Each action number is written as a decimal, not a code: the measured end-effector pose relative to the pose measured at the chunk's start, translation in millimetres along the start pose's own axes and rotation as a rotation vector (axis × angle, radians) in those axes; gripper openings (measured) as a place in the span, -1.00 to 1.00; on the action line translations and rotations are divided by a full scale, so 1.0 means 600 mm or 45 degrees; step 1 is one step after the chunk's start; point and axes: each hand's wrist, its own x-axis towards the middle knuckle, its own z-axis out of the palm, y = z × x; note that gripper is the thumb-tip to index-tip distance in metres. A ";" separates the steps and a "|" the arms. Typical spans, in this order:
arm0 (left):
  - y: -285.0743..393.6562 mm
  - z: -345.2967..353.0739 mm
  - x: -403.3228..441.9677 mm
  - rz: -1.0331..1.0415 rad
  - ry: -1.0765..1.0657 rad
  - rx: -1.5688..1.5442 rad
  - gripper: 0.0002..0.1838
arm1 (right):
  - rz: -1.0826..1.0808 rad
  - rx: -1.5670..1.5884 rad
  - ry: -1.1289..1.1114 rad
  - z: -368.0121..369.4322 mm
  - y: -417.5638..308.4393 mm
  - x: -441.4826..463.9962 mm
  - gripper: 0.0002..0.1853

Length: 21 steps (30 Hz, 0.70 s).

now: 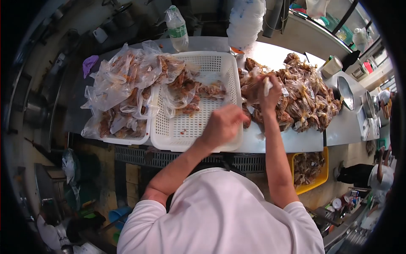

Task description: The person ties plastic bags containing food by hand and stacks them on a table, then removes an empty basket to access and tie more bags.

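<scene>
Hands [272,94] with fore-and-aft white scrap [267,86]

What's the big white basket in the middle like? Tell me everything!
The white basket looks like plastic: a shallow rectangle with a smooth rim and many small holes. It sits upright on the metal table, beside a bag-heaped white tray. Reddish-brown meat-like pieces and clear plastic lie across its left and middle; much of its floor shows. The blurred left hand is over its near right part.

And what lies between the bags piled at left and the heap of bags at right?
In the head view, a white perforated basket holding brown food pieces; the left hand is over its right side.
</scene>
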 end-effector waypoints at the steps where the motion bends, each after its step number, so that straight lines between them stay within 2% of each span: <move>1: -0.041 -0.017 0.009 -0.017 0.066 0.097 -0.84 | 0.090 -0.141 -0.073 -0.008 0.019 0.020 -0.79; 2: -0.089 -0.038 0.014 -0.133 0.093 0.193 -0.82 | 0.087 -0.136 -0.072 -0.006 0.031 0.025 -0.79; 3: -0.145 -0.060 0.010 -0.248 0.117 0.286 -0.79 | 0.010 -0.203 -0.026 -0.004 0.042 0.027 -0.68; 4: -0.201 -0.084 -0.006 -0.378 0.093 0.574 -0.71 | -0.067 -0.271 0.023 -0.005 0.047 0.029 -0.56; 5: -0.253 -0.099 -0.030 -0.557 0.036 0.926 -0.68 | 0.017 -0.241 -0.067 -0.014 0.040 0.022 -0.39; 7: -0.314 -0.125 -0.061 -0.705 -0.366 1.419 -0.68 | 0.001 -0.148 -0.142 -0.008 0.007 -0.007 -0.42; 8: -0.357 -0.134 -0.075 -0.702 -0.369 1.426 -0.68 | -0.014 -0.052 -0.217 0.003 -0.011 -0.024 -0.43; 10: -0.429 -0.146 -0.070 -0.660 -0.436 1.121 -0.73 | 0.182 0.174 -0.428 0.031 -0.029 -0.056 -0.44; 11: -0.411 -0.152 -0.050 -0.642 -0.453 1.125 -0.73 | 0.107 0.200 -0.568 0.038 -0.041 -0.067 -0.44; 13: -0.321 -0.174 0.005 -0.292 -0.255 0.741 -0.83 | -0.044 0.272 -0.791 0.056 -0.066 -0.083 -0.42; 14: -0.276 -0.179 0.028 -0.285 -0.269 0.734 -0.83 | -0.126 0.322 -0.878 0.070 -0.079 -0.090 -0.40; 16: -0.199 -0.175 0.058 -0.210 -0.305 0.503 -0.82 | -0.160 0.431 -0.927 0.094 -0.119 -0.095 -0.41; 17: -0.201 -0.163 0.053 -0.015 -0.212 0.371 -0.79 | -0.158 0.433 -0.922 0.112 -0.129 -0.099 -0.41; 18: -0.184 -0.159 0.054 -0.011 -0.223 0.372 -0.79 | -0.187 0.452 -0.902 0.131 -0.132 -0.102 -0.49; 20: -0.150 -0.156 0.051 -0.204 -0.198 0.234 -0.78 | -0.204 0.467 -0.864 0.143 -0.122 -0.095 -0.56; 21: -0.146 -0.158 0.044 -0.298 -0.168 0.161 -0.78 | -0.151 0.298 -1.057 0.147 -0.107 -0.088 -0.64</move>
